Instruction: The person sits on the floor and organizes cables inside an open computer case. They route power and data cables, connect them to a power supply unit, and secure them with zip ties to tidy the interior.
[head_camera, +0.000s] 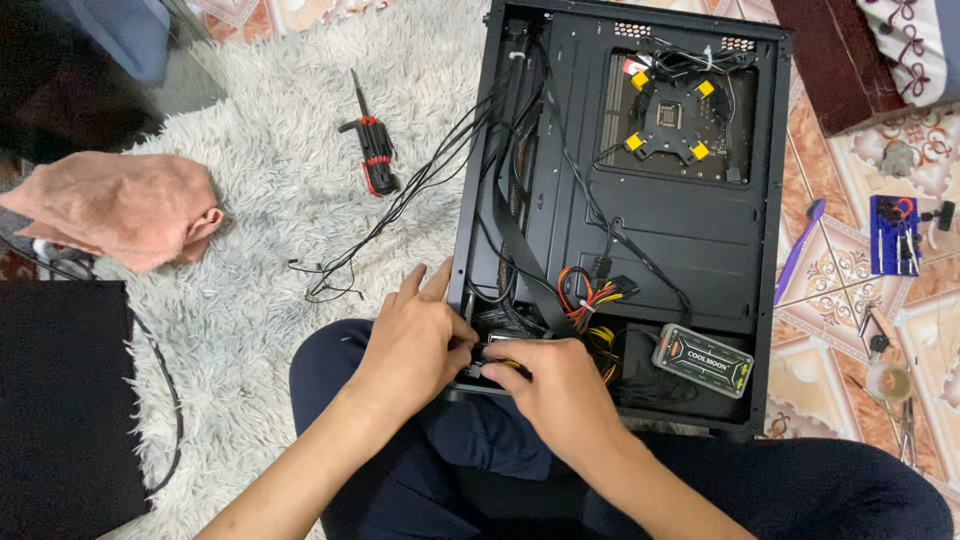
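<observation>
left hand (412, 340) curls over the near-left corner of the black PC case (650, 215), fingers bent round something I can't make out | right hand (560, 385) just beside it, fingertips pinching a small connector | risk imo: loose cables (400, 210) snag, or a yank bends the plug

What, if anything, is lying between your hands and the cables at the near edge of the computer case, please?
Nothing visible does. The left hand and right hand already rest on the cable bundle at the near edge of the black computer case.
</observation>
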